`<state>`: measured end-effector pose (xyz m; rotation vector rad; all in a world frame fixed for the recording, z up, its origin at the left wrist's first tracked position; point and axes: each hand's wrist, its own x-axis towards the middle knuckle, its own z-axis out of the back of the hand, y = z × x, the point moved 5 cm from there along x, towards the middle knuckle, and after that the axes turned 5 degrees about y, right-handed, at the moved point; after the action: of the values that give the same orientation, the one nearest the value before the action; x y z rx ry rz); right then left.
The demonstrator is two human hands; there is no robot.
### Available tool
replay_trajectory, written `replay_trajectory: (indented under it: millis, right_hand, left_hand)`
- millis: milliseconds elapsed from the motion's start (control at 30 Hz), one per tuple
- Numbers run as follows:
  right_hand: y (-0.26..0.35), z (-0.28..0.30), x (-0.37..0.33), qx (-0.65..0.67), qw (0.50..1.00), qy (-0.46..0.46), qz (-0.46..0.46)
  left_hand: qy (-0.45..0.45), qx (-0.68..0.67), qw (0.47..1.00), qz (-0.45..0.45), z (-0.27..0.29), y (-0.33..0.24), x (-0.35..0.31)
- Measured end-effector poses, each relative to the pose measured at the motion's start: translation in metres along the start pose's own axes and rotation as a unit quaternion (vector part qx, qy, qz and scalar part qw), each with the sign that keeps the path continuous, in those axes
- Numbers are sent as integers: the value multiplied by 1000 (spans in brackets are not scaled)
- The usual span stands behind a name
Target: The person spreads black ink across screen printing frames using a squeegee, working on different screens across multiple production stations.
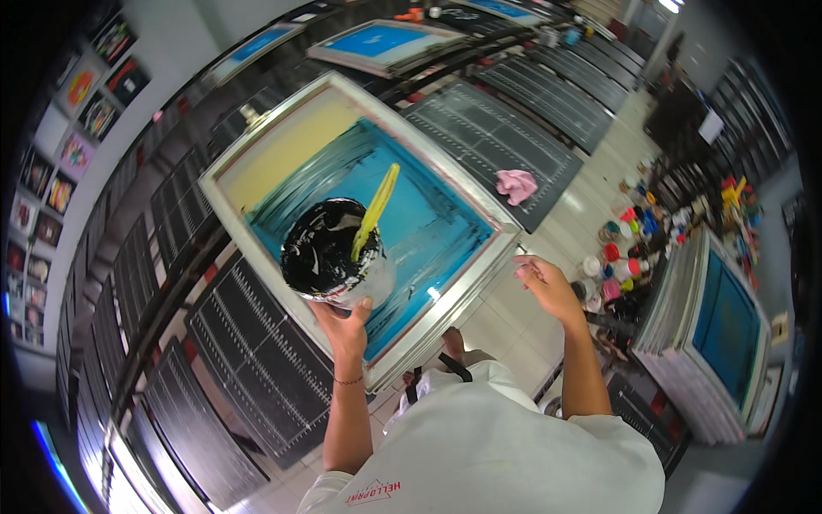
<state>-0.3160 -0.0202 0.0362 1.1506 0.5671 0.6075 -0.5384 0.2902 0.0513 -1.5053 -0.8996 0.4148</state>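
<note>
My left hand (344, 329) is closed around the lower side of a white tub (374, 281), smeared with black ink around its mouth. A yellow spatula (378, 208) leans in the tub with its upper end sticking out. Beneath the tub lies a screen printing frame (445, 300) with a pale metal border. Its blue mesh (437, 231) carries dark ink streaks, and one end is yellowish. Just off the frame's right corner, my right hand (550, 289) is in the air with loosely bent fingers apart, holding nothing.
Dark ruled print boards (492, 141) line both sides. A pink crumpled cloth (516, 186) rests on one board. More blue screens (377, 41) lie farther back. Paint containers (612, 265) crowd the floor at right, near stacked frames (676, 360).
</note>
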Motion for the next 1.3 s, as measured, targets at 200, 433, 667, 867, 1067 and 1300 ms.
replay_trajectory:
  millis: [200, 433, 667, 867, 1067, 1300]
  right_hand:
    - [1, 23, -26, -33, 998, -29, -37]
    - [-38, 77, -22, -16, 997, -62, -32]
    - [-86, 184, -35, -2, 986, -108, -126]
    - [-117, 252, -39, -2, 982, -159, -99]
    - [-146, 270, -60, -8, 975, -175, -134]
    - [-183, 275, -98, 15, 961, -186, -202]
  left_hand:
    - [123, -84, 986, 76, -102, 15, -13]
    - [211, -108, 960, 151, -208, 42, -38]
    - [276, -50, 949, 141, -344, 73, -32]
    - [291, -40, 947, 126, -436, 118, -23]
    - [253, 5, 965, 69, -509, 180, 20]
    - [189, 147, 971, 13, -585, 274, 106]
